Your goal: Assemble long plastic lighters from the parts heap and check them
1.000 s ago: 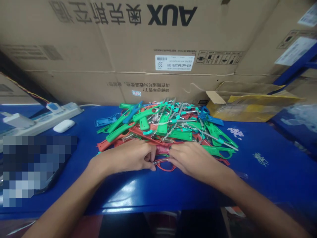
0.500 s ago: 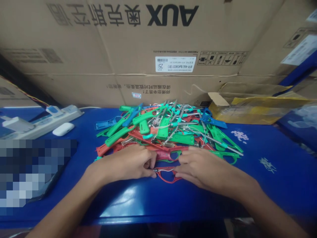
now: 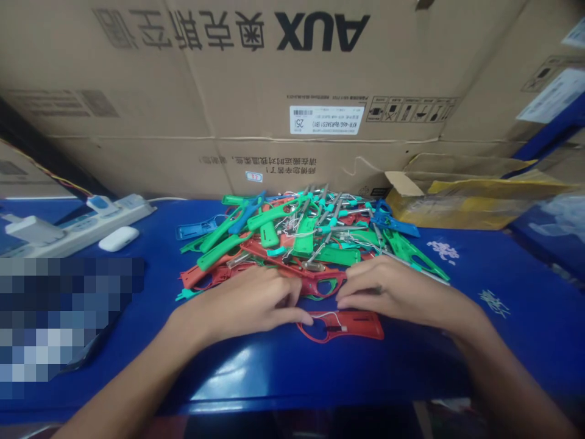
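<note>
While left fingers (image 3: 292, 315) hold red casing (image 3: 364, 327), wire (image 3: 339, 319) curves.

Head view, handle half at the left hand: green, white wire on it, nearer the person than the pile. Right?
Colour's wrong: the head view shows that handle half is red, not green. The rest stands: the left hand is at it, the white wire is on it, and it lies nearer the person than the pile.
</note>
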`<state>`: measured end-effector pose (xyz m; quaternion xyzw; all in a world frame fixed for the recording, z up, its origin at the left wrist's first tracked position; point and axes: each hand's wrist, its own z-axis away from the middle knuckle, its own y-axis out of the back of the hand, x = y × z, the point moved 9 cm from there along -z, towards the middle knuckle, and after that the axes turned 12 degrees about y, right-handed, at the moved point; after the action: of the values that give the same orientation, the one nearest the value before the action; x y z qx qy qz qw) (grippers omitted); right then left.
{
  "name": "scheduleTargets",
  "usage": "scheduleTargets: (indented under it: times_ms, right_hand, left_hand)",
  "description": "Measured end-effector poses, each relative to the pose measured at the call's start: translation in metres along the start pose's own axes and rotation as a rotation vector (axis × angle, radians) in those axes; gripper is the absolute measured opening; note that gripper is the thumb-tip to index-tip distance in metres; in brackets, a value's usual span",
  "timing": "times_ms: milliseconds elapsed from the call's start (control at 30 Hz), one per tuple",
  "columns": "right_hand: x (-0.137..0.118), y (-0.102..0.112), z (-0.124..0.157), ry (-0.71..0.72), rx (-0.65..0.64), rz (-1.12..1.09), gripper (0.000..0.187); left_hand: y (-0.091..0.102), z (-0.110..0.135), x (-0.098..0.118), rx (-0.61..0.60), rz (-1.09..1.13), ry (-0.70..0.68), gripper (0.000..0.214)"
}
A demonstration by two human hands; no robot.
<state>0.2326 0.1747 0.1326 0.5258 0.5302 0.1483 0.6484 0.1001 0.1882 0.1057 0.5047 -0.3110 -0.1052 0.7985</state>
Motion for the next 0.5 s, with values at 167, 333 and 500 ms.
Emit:
scheduleTargets:
  times_ms: [167, 333, 500]
  right_hand:
    - [0.006, -0.015, 0.0, -0.04, -0.124, 0.022, 0.014]
    - [0.007, -0.024, 0.0, -0.045, -0.151, 0.06, 0.017]
    - [0.011, -0.029, 0.0, -0.099, -0.178, 0.043, 0.02]
  left_hand:
    - [-0.009, -0.005, 0.018, 0.038, -0.052, -0.117, 0.034]
    - [-0.01, -0.008, 0.019, 0.068, -0.023, -0.166, 0.029]
    - [-0.013, -0.005, 0.025, 0.066, -0.031, -0.228, 0.024]
